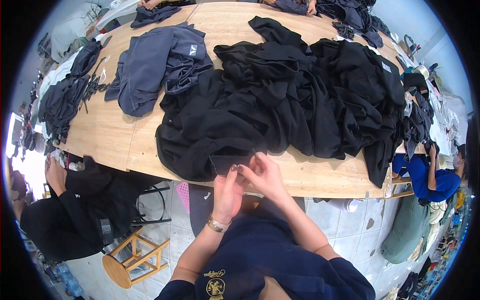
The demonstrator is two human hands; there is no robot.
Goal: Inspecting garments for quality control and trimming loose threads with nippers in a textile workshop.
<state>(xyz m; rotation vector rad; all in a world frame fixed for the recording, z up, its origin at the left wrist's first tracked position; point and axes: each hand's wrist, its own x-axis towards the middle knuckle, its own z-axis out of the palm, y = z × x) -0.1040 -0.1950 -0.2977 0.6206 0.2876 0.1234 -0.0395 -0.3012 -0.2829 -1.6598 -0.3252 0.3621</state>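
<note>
Pinching black cloth (197,137) by its near edge, left fingers (229,181) sit beside right fingers (251,176).

Bright light fills a fisheye view with black corners, white glare washes out the far left, the wooden tabletop (102,132) visibly bows, and dark shadows deepen the black garments (290,95).

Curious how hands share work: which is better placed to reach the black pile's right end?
Probably the right hand: it lies farther right than the left hand, nearer that end of the black pile.
</note>
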